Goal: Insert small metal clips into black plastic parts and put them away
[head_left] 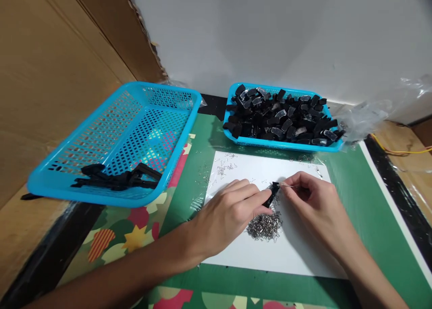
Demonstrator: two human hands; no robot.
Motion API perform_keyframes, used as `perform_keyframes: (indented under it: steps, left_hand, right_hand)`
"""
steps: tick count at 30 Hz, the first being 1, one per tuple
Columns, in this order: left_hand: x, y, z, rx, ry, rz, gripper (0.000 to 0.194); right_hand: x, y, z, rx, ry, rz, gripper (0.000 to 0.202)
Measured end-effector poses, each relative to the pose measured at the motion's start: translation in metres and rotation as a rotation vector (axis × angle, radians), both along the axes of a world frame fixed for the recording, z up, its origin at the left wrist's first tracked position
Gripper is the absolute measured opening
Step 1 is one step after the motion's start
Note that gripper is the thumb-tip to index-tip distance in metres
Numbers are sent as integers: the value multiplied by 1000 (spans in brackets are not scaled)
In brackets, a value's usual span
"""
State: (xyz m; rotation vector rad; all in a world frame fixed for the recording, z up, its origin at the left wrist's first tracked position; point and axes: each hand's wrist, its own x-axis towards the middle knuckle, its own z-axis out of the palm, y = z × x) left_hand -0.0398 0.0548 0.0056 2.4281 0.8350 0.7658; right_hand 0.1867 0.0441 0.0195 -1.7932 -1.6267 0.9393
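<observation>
The left hand (229, 214) is pinching a black clip (272, 194) over the white paper (290, 255) while the right hand (312, 201) is gripping a thin metal pin (286, 185) at its tip, with few finished clips lying in the left basket (101, 192) and many waiting in the far basket (236, 140).

Two blue baskets (114, 142), one white sheet (293, 250), one pile of pins (265, 225), two hands (226, 216)
</observation>
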Motion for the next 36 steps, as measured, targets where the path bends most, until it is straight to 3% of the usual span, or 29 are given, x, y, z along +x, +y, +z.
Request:
perform_keyframes:
  steps: [16, 28, 33, 36]
  left_hand:
    - [-1, -2, -2, -33, 9, 3, 21]
    - [-2, 0, -5, -14, -10, 14, 18]
    - [-1, 0, -3, 41, -20, 18, 17]
    - [0, 1, -2, 62, 0, 17, 18]
  right_hand:
    - [-11, -7, -9, 199, -137, 38, 29]
    - [7, -1, 6, 31, -56, 158, 28]
    - [15, 1, 4, 214, -164, 50, 33]
    - [18, 3, 1, 394, -247, 63, 30]
